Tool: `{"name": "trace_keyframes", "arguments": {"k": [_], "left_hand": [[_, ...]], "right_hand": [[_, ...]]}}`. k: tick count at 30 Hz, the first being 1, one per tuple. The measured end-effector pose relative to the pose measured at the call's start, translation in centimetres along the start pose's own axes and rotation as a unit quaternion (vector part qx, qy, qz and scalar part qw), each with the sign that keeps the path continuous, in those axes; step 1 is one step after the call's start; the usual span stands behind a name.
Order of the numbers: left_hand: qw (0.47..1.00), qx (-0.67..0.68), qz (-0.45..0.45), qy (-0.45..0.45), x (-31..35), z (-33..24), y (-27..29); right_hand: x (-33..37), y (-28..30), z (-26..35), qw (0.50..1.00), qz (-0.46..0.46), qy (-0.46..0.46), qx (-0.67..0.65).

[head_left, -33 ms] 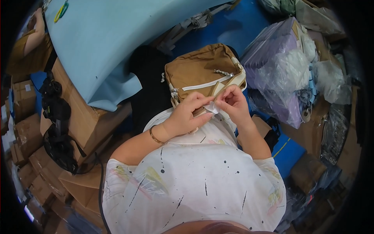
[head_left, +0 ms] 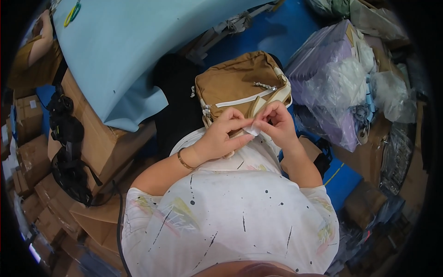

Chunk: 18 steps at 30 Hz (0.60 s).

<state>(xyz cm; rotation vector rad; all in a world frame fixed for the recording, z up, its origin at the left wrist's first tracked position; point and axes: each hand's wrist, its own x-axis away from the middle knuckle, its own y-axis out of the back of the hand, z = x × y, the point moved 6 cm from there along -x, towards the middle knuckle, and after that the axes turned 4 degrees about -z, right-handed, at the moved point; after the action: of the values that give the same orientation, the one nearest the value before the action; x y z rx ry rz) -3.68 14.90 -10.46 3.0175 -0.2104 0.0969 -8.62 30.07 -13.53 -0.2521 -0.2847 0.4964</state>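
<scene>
On my lap lies a brown fabric bag [head_left: 230, 81] with a white zipper, a patterned cord pull and cream webbing straps [head_left: 279, 95]. Just in front of its near edge, my two hands meet over a small thin white slip [head_left: 252, 129]. My left hand [head_left: 222, 133] has its thumb and fingers closed at the slip's left side. From the right, my right hand [head_left: 278, 128] pinches near the slip's upper edge, thumb against forefinger. A cream strap runs down behind the fingers, and its lower end is partly hidden by them.
A light blue sheet [head_left: 120, 46] covers the surface at upper left, its corner hanging over a cardboard box [head_left: 94, 134]. Black straps [head_left: 67, 138] drape beside it. Purple stacked material [head_left: 318, 57] in clear plastic stands at right. Another person's arm [head_left: 42, 46] shows at far left.
My fingertips have shifted very slightly around the white slip, which sits at a slightly different angle. The bag has stayed in place.
</scene>
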Motion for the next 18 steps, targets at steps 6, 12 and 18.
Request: {"name": "trace_keyframes", "arguments": {"k": [6, 12, 18], "left_hand": [[0.993, 0.020, 0.120, -0.014, -0.6, 2.4, -1.8], [0.982, 0.059, 0.177, 0.006, -0.3, 2.7, -1.9], [0.987, 0.016, 0.147, -0.068, 0.1, 1.6, -1.5]], "right_hand": [[-0.4, -3.1, 3.8, 0.926, 0.182, 0.173, 0.280], [0.0, -1.2, 1.8, 0.987, 0.080, 0.009, 0.139], [0.4, -3.3, 5.0, 0.863, 0.196, 0.235, 0.402]]}}
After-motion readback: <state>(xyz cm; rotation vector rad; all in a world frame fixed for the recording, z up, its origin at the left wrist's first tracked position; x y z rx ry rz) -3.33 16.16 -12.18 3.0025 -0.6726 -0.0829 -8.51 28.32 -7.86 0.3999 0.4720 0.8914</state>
